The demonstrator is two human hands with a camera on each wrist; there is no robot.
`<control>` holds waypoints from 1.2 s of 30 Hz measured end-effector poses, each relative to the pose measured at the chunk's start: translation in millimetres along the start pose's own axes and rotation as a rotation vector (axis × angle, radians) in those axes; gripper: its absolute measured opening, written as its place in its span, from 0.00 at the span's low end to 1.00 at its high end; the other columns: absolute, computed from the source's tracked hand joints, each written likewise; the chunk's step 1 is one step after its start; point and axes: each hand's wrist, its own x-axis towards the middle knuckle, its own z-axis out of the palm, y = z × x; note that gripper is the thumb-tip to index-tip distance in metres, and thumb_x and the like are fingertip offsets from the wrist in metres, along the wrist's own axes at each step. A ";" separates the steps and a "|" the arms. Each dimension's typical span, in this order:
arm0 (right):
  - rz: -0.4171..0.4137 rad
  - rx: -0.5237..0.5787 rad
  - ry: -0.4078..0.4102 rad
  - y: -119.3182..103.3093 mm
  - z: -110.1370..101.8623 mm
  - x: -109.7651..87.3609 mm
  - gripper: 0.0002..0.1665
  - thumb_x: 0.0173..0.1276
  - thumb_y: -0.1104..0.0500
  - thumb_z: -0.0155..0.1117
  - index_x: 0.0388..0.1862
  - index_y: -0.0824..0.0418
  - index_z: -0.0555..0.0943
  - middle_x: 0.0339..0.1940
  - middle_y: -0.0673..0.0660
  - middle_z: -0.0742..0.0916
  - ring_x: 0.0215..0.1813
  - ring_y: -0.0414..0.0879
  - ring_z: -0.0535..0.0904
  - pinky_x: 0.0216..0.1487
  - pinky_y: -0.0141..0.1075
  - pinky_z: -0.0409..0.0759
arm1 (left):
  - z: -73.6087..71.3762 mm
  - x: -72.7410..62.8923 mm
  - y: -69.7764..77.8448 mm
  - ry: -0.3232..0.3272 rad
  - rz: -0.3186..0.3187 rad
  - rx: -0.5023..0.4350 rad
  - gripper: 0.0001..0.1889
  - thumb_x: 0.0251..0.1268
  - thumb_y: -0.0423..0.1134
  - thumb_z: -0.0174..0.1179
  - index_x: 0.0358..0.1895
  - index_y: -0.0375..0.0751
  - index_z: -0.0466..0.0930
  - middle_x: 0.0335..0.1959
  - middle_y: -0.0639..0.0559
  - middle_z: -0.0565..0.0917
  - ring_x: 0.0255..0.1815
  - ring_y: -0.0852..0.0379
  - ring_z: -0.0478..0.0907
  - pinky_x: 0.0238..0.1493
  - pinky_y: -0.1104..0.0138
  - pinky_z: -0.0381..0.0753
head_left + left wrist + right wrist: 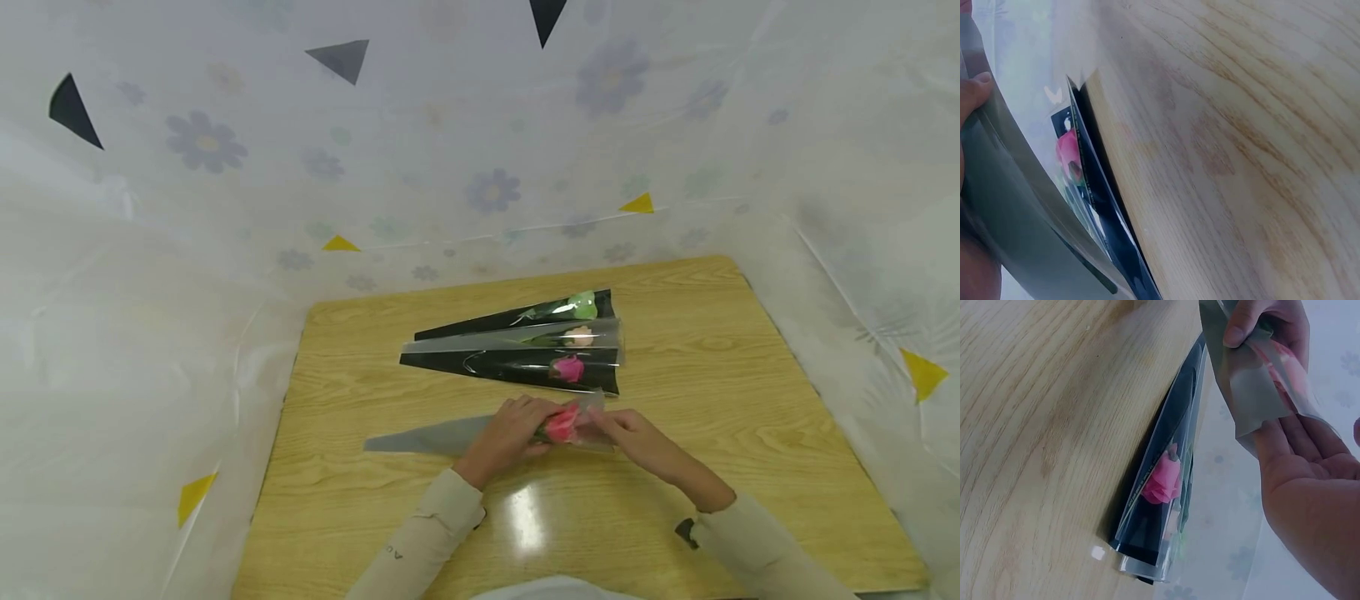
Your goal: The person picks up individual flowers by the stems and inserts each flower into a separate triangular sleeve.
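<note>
A pink-red rose (561, 425) lies in a long tapering grey flower sleeve (435, 435) with a clear front. My left hand (513, 433) grips this sleeve just below the bloom, thumb on its outside in the right wrist view. At the wide mouth is my right hand (641, 442). Its fingers (1300, 437) reach inside the sleeve near the petals, extended, while the thumb stands apart at the frame's edge. In the left wrist view the grey sleeve (1016, 212) covers most of the left hand, and the rose's stem is hidden.
Beyond the hands lie three sleeved flowers side by side: a magenta rose (567, 368) in black, a peach rose (579, 337) in grey, and a green flower (582, 306) in black. Pale flower-patterned sheeting (491, 192) surrounds the wood-grain table (712, 333).
</note>
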 end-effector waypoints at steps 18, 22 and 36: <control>0.011 0.038 -0.075 4.6 2.8 5.4 0.25 0.78 0.51 0.35 0.58 0.59 0.77 0.58 0.55 0.79 0.63 0.48 0.70 0.58 0.28 0.66 | 3.4 2.3 4.0 -0.027 0.018 0.027 0.33 0.55 0.48 0.66 0.64 0.51 0.64 0.56 0.62 0.72 0.55 0.63 0.67 0.53 0.67 0.67; 0.000 0.080 -0.141 5.9 3.3 7.5 0.26 0.78 0.53 0.34 0.60 0.62 0.75 0.59 0.57 0.78 0.63 0.50 0.70 0.58 0.29 0.67 | 4.2 3.1 4.4 -0.035 0.025 0.019 0.31 0.57 0.48 0.65 0.64 0.51 0.64 0.57 0.62 0.72 0.56 0.62 0.67 0.54 0.66 0.66; 0.036 -0.092 0.052 13.5 2.2 1.7 0.25 0.75 0.49 0.44 0.57 0.64 0.77 0.54 0.61 0.80 0.54 0.52 0.75 0.49 0.35 0.74 | 6.0 3.4 0.4 -0.047 -0.009 0.108 0.35 0.54 0.53 0.66 0.66 0.52 0.63 0.59 0.57 0.71 0.58 0.59 0.66 0.54 0.61 0.65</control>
